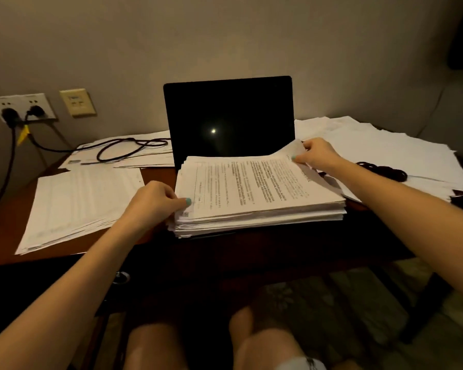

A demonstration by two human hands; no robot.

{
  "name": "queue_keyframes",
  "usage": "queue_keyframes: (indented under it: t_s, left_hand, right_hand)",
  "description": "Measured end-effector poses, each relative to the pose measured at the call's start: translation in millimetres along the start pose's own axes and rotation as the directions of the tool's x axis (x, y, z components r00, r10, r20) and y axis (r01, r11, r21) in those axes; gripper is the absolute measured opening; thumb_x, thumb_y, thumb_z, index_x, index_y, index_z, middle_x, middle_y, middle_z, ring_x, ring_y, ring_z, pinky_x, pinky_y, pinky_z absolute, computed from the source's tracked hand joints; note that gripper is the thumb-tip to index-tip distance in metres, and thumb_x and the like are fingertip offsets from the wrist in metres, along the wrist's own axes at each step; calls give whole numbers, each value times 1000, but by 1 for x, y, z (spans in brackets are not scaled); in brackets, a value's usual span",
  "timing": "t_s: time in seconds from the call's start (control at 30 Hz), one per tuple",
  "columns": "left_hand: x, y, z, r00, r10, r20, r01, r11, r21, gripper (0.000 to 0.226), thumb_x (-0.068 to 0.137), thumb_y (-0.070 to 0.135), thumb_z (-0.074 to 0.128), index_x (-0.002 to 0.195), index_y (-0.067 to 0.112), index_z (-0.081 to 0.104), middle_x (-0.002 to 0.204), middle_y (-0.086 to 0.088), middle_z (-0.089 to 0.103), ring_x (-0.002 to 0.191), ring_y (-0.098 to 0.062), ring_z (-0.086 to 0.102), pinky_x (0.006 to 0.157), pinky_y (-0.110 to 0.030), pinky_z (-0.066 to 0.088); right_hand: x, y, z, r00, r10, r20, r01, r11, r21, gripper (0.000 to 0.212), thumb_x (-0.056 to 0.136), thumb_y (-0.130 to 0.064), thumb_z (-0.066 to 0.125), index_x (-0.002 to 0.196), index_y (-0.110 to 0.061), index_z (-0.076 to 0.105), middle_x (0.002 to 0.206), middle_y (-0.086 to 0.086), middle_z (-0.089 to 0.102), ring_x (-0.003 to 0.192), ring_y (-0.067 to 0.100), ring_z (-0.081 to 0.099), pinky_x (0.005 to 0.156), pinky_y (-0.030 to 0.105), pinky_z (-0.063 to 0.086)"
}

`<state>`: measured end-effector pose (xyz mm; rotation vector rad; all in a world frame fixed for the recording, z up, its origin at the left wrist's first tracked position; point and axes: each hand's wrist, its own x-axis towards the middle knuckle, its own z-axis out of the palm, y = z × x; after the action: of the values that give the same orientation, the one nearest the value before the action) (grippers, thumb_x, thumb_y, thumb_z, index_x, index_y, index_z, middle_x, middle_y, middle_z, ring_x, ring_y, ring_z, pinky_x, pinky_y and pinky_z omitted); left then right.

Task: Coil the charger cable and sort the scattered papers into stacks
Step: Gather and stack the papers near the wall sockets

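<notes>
A thick stack of printed papers (257, 193) lies in front of an open laptop (229, 118) with a dark screen. My left hand (155, 201) pinches the stack's near left corner. At the far right corner, my right hand (318, 153) grips the top sheets, which curl upward. A second spread of papers (78, 201) lies at the left. More loose sheets (401, 153) cover the right side, with a coiled black cable (382, 170) resting on them. Another black cable (123, 148) loops over papers at the back left and runs to the wall sockets.
The wooden desk (6, 231) stands against a beige wall. Wall sockets (22, 108) with two plugs and a yellow tag sit at the left, beside a cream outlet plate (77, 102). My knees show below the desk's front edge.
</notes>
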<state>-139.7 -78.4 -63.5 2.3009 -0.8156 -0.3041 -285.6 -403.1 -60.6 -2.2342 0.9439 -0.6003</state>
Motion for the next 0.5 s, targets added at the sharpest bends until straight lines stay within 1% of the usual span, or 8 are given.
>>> queue_keyframes:
  t_s: [0.07, 0.13, 0.17, 0.2, 0.27, 0.33, 0.4, 0.5]
  left_hand:
    - [1, -4, 4, 1000, 3, -26, 0, 995, 104, 34, 84, 39, 70, 77, 6, 64, 68, -7, 66, 64, -20, 65, 64, -35, 51]
    - [4, -7, 4, 998, 26, -60, -16, 988, 152, 37, 83, 45, 69, 78, 9, 62, 72, -7, 66, 71, -22, 64, 70, -38, 51]
    - [6, -10, 2, 997, 32, -75, -20, 988, 156, 38, 84, 48, 66, 79, 10, 62, 73, -6, 65, 73, -22, 63, 70, -38, 51]
    - [8, -14, -2, 994, 35, -100, -18, 987, 159, 40, 85, 52, 63, 80, 12, 62, 75, -5, 65, 75, -22, 62, 73, -38, 51]
    - [13, -28, -17, 982, 18, -188, 15, 985, 171, 42, 88, 56, 56, 83, 14, 63, 79, -3, 66, 79, -22, 62, 76, -40, 54]
    - [18, -46, -35, 948, -12, -318, 88, 970, 226, 40, 91, 54, 54, 87, 15, 62, 84, -3, 66, 83, -23, 60, 74, -38, 51]
    - [20, -68, -55, 902, -58, -429, 201, 933, 297, 34, 92, 50, 56, 91, 16, 60, 90, -5, 65, 86, -25, 56, 72, -36, 47]
    - [21, -105, -83, 849, -165, -502, 385, 843, 375, 37, 91, 50, 57, 97, 13, 60, 98, -9, 63, 91, -30, 54, 74, -36, 45]
  right_hand:
    - [-2, -1, 2, 999, 20, -45, -28, 986, -167, 33, 84, -23, 72, 108, -4, 60, 101, 13, 62, 80, 28, 57, 60, 31, 42]
    - [-1, -5, 5, 993, -20, -112, -21, 936, -352, 40, 82, -25, 73, 113, -9, 53, 113, 16, 56, 101, 33, 53, 74, 38, 44]
    - [-1, -10, 7, 989, -73, -132, 14, 917, -398, 41, 83, -23, 71, 117, -11, 51, 118, 16, 52, 109, 35, 47, 81, 41, 43]
    - [-1, -18, 9, 982, -135, -134, 71, 913, -401, 39, 85, -21, 68, 119, -11, 52, 120, 16, 49, 114, 36, 44, 87, 43, 41]
    - [-1, -39, 19, 956, -277, -101, 228, 911, -343, 32, 88, -19, 63, 118, -9, 58, 120, 16, 53, 115, 35, 46, 92, 43, 42]
    - [-7, -68, 38, 921, -386, -51, 364, 901, -237, 24, 89, -18, 64, 109, -5, 66, 111, 14, 62, 105, 30, 56, 89, 40, 47]
    - [-17, -101, 63, 890, -456, -3, 451, 883, -131, 20, 90, -19, 63, 102, -5, 69, 101, 10, 68, 93, 22, 62, 83, 34, 50]
    - [-32, -151, 107, 823, -560, 95, 566, 822, -58, 18, 90, -20, 62, 97, -7, 73, 95, 5, 71, 82, 13, 62, 74, 25, 47]
